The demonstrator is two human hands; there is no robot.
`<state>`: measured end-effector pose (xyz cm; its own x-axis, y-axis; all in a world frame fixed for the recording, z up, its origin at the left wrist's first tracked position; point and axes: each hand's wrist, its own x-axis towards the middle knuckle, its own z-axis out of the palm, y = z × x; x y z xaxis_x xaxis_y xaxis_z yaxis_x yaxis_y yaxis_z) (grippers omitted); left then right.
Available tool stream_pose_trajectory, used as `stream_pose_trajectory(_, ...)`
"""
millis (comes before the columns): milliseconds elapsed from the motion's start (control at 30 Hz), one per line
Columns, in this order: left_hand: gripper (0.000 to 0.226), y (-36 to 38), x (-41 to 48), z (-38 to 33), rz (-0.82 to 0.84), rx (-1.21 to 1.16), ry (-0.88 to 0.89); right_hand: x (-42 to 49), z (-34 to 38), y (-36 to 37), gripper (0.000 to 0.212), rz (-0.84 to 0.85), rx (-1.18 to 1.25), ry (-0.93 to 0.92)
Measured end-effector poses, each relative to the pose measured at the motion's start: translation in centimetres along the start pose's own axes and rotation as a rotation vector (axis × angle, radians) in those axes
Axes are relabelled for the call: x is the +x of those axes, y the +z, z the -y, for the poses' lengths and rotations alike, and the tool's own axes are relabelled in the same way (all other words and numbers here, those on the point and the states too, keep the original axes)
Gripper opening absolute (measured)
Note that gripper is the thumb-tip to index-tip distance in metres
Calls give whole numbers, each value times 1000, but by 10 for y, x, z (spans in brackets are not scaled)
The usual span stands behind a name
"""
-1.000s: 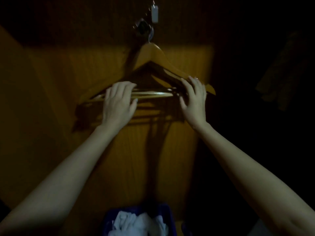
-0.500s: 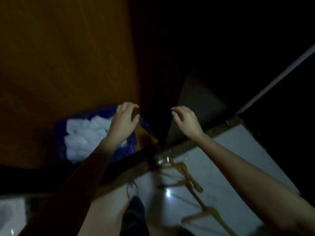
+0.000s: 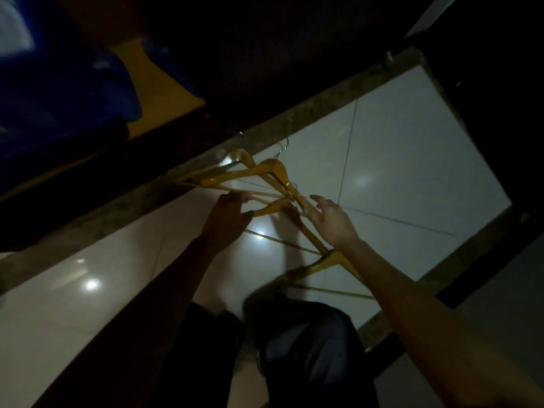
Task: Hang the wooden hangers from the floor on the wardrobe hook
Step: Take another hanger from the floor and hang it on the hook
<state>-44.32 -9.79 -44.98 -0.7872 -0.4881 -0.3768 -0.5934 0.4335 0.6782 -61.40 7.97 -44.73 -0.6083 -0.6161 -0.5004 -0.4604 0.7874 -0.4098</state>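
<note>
At the far left a blue basket (image 3: 59, 92) sits in deep shade. An orange wardrobe panel (image 3: 160, 81) shows just beside it, and a dark, scuffed sill (image 3: 294, 120) runs diagonally below both. The wooden hangers (image 3: 244, 173) lie in a loose, overlapping heap on the floor, just beside that sill, with their thin metal hooks (image 3: 283, 148) pointing towards it. The left grip (image 3: 226, 222), a bare hand in shadow, has its fingers and thumb curled round the end of the middle hanger (image 3: 276, 205). Below and between the two arms are the person's knees (image 3: 294, 343) in dark cloth. The right grip (image 3: 334, 223) is spread, with its fingers straight and apart, and it holds nothing. Its fingertips reach the spot where the hangers cross, but I cannot tell whether they touch the wood. The lowest hanger (image 3: 323, 262) lies partly under the right forearm. The glossy tiled floor (image 3: 412, 148) stretches to the right, dotted with light reflections.
</note>
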Motion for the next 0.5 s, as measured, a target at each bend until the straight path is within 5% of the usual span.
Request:
stream_pose_trajectory(300, 49, 204, 141, 156, 56, 307, 134, 143, -142, 193, 49, -36, -17, -41)
stream_pose_trajectory(500, 32, 218, 156, 181, 16, 462, 175, 153, -146, 225, 30, -154, -174, -22)
